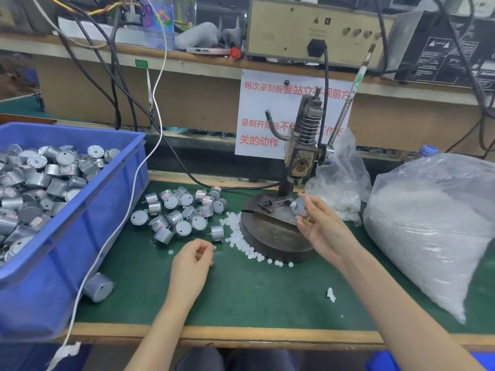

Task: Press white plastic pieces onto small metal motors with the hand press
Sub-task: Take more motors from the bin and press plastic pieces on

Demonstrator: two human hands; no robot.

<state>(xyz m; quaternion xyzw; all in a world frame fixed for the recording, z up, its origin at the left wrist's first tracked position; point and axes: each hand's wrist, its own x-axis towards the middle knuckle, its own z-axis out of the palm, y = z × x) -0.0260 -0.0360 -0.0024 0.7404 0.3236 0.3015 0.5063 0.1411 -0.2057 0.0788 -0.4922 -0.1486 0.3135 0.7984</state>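
Above round metal base [276, 236], cylindrical motor [300, 207]

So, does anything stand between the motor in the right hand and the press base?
Nothing visible does. The right hand holds the motor over the edge of the press base, with nothing between them.
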